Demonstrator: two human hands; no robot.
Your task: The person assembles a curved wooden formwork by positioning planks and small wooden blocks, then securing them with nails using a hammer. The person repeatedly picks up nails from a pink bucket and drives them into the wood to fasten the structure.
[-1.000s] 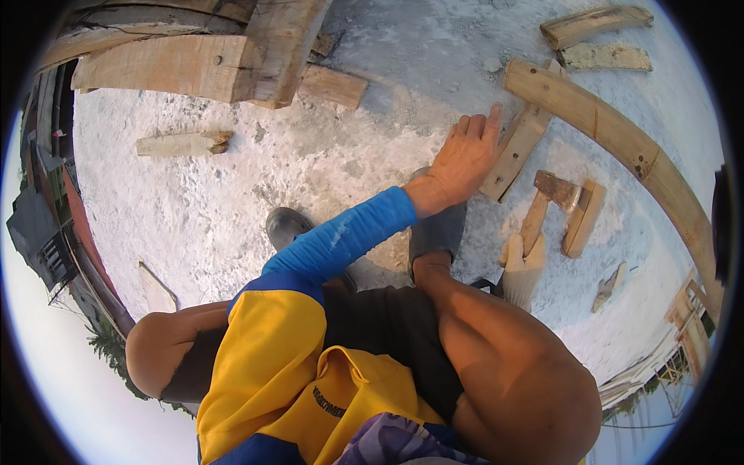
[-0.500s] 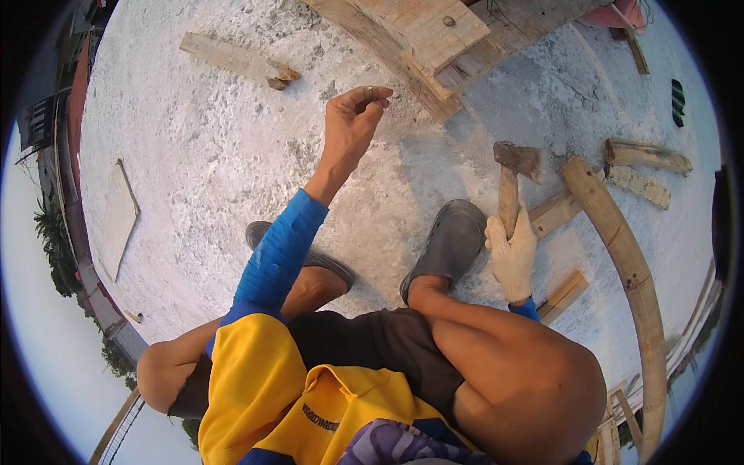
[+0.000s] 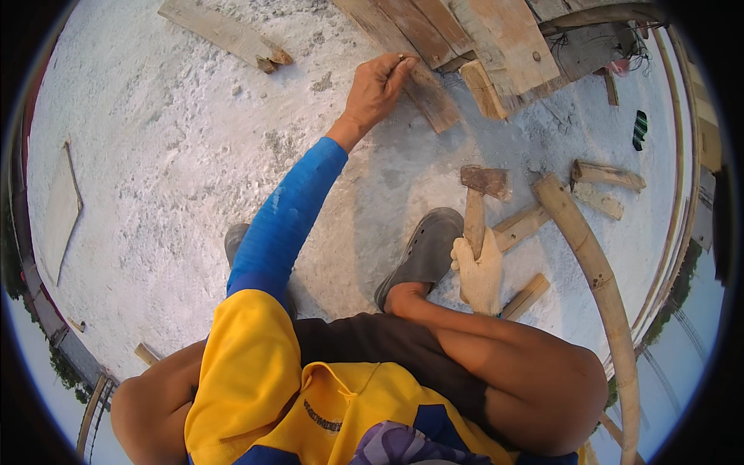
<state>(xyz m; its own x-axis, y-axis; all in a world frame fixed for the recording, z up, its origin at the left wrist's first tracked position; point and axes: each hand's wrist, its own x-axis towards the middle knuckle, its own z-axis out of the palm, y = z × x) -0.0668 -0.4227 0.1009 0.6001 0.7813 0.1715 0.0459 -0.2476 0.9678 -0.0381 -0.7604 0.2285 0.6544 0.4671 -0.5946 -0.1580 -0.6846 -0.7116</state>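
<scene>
My gloved right hand (image 3: 479, 275) is gripping the hatchet (image 3: 474, 207), four-ish o'clock. Bare left hand (image 3: 378, 87) is showing curled fingers at twelve, by a plank (image 3: 432, 99); contact, contents unclear. Working well likely means choosing firm grip, fingers beyond blade's reach.

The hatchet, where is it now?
In the head view, the hatchet is right of centre, held in the gloved right hand, just right of the grey right shoe.

Pale, rough ground (image 3: 170, 170) carries a split-ended plank (image 3: 221, 32) at upper left, a flat board (image 3: 62, 213) at far left, and two short offcuts (image 3: 610, 175) toward the right edge.
</scene>
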